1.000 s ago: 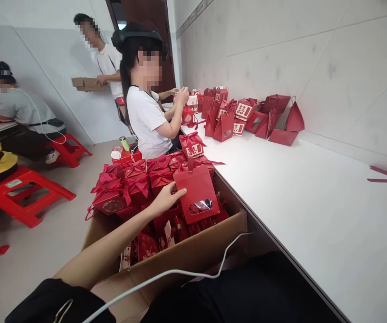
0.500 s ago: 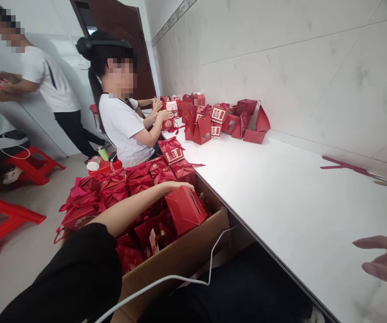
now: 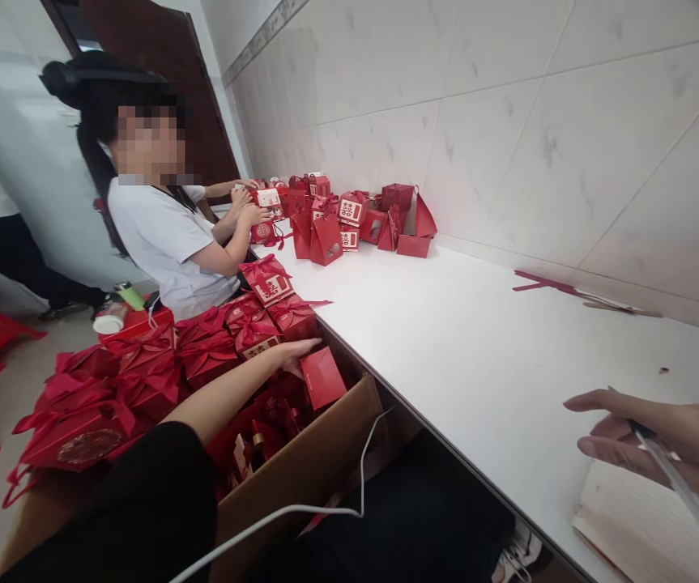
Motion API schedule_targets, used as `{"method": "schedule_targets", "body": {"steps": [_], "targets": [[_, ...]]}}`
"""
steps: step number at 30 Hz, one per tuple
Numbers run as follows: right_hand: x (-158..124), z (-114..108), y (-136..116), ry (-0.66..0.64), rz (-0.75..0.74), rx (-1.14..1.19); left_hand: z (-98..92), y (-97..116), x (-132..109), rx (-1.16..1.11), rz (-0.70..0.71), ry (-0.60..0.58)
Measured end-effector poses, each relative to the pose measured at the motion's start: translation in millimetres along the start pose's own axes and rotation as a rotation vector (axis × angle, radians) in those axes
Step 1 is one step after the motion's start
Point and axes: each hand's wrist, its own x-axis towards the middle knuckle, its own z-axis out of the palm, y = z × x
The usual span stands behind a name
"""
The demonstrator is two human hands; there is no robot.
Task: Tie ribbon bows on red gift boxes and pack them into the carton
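A cardboard box [image 3: 300,478] is filled with red gift boxes [image 3: 203,356]. One red box [image 3: 323,377] is held inside it at its top by the outstretched left hand [image 3: 294,354]. A pen [image 3: 677,478] is pinched in the right hand [image 3: 658,441] over the table [image 3: 476,348].

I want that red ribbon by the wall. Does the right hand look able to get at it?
Probably yes: only bare table lies between the right hand and the red ribbon, though its fingers hold a pen.
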Motion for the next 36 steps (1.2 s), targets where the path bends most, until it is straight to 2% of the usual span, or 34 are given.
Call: {"method": "schedule_targets", "body": {"steps": [4, 8, 11, 16, 21, 25, 29, 32, 36], "targets": [[-1, 0, -6, 0.001, 0.006, 0.005, 0.6, -10, -13, 0.140, 0.118, 0.063], [-5, -4, -20, -0.016, 0.005, 0.021, 14.8, -20, -27, 0.312, 0.349, 0.166], [-7, -9, -28, -0.021, 0.018, 0.021, 24.0, -23, -25, 0.403, 0.428, 0.182], [-2, -13, -21, -0.127, 0.006, 0.005, 27.8, -23, 4, 0.493, 0.373, 0.185], [-1, -10, -16, -0.140, 0.027, -0.013, 35.4, -33, 27, 0.564, 0.297, 0.177], [-2, -10, -18, -0.174, 0.023, 0.008, 44.0, -34, 18, 0.634, 0.293, 0.205], [-3, -13, -25, -0.121, 0.058, 0.012, 53.1, -28, -5, 0.716, 0.364, 0.250], [-4, -15, -31, -0.117, 0.051, 0.012, 60.7, -28, -18, 0.774, 0.408, 0.197], [-7, -18, -42, -0.134, 0.064, 0.006, 70.1, -38, -20, 0.909, 0.386, 0.163]]}}
